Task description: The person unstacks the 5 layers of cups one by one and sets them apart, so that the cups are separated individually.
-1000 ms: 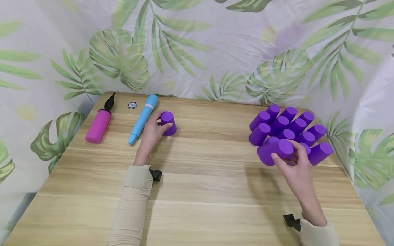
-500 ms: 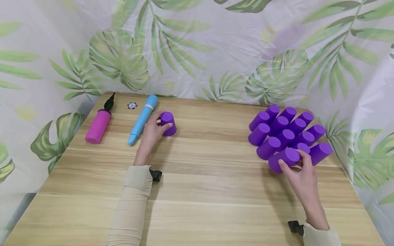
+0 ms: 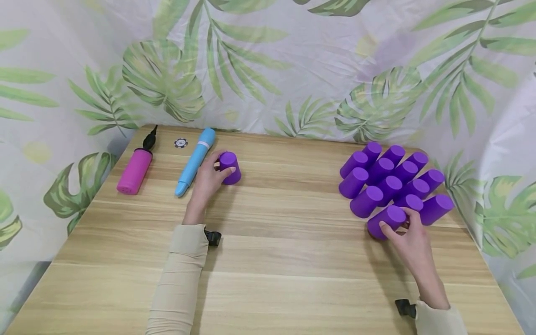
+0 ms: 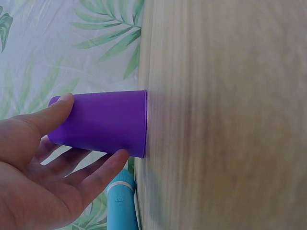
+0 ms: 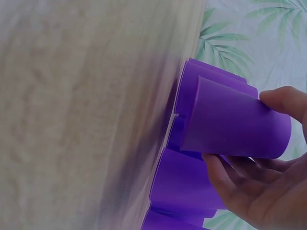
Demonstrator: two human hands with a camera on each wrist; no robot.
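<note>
On the left side of the table, my left hand (image 3: 211, 178) holds an upside-down purple cup (image 3: 231, 173) between thumb and fingers. In the left wrist view this cup's (image 4: 108, 120) wide rim meets the wooden surface. My right hand (image 3: 412, 242) grips another upside-down purple cup (image 3: 383, 225) at the near edge of a cluster. From the right wrist, the held cup (image 5: 235, 120) overlaps the cups behind it, thumb on one side and fingers on the other. Several more upside-down purple cups (image 3: 366, 202) stand close together beyond the right hand.
A light blue tube-shaped pump (image 3: 193, 165) lies just left of my left hand. Farther left are a pink hand pump (image 3: 136, 167) with a black nozzle and a poker chip (image 3: 181, 143). A leaf-print cloth (image 3: 251, 70) hangs behind the wooden table (image 3: 272, 242).
My right hand has brought its cup toward me and slightly right, down to the near edge of the cluster, uncovering the cups behind. My left hand and its cup have stayed in place.
</note>
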